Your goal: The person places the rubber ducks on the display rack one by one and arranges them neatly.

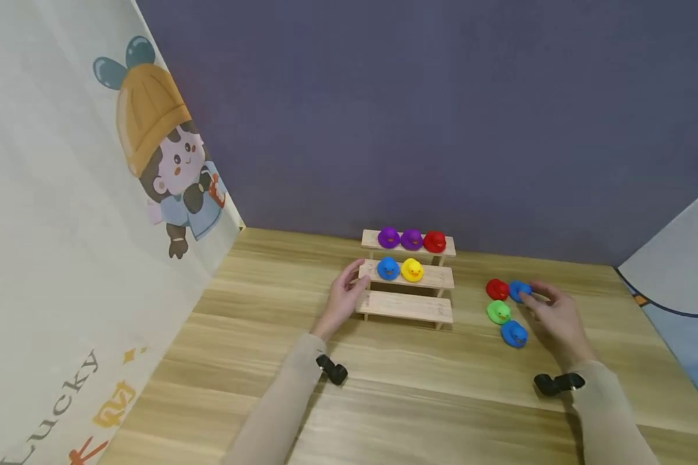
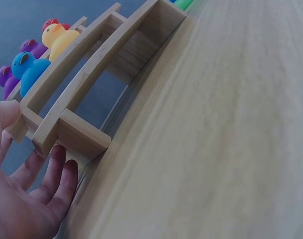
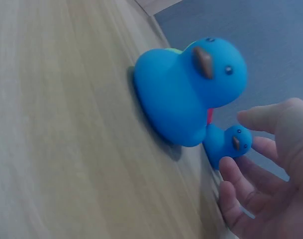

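A three-tier wooden stand [image 1: 407, 309] is on the table. My left hand [image 1: 346, 298] holds its left end, thumb and forefinger about the end of the middle shelf [image 2: 44, 89]. That shelf carries a blue duck [image 1: 388, 268] and a yellow duck [image 1: 412, 270]. On the top shelf sit two purple ducks [image 1: 389, 237] and a red duck [image 1: 435, 242]. My right hand [image 1: 560, 318] is at the farther blue duck [image 3: 226, 144], fingers spread around it and the thumb apart from it. Beside it are a red duck [image 1: 497, 289], a green duck [image 1: 499, 312] and a nearer blue duck [image 3: 176, 94].
The wood-grain table [image 1: 419, 400] meets a dark blue wall [image 1: 419, 116] behind the stand. A pale panel with a cartoon figure [image 1: 174, 161] borders the left side. The loose ducks stand to the right of the stand.
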